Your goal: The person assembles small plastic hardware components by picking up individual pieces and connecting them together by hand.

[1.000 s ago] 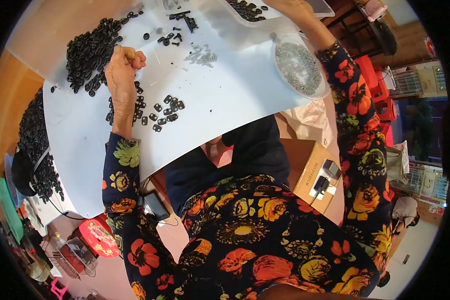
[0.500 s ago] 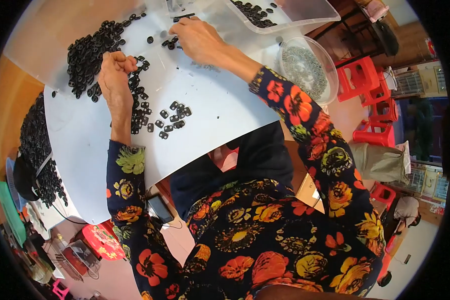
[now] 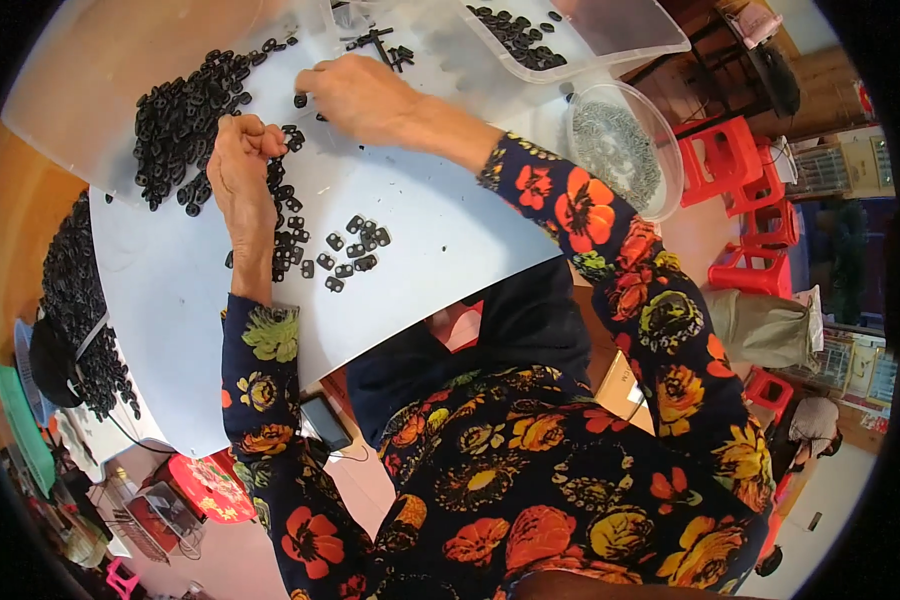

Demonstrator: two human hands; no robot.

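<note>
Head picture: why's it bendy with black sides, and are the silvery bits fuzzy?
Head view: fisheye lens bends straight edges toward its black rim; head view: yes, small silvery pieces in the clear round plastic tub blur together.

Head fisheye looks down; table seems fairly near.

We've got left hand, fingers curled, beside black-parts pile; right hand over white counter; clear round tub of silvery bits further right.
</note>
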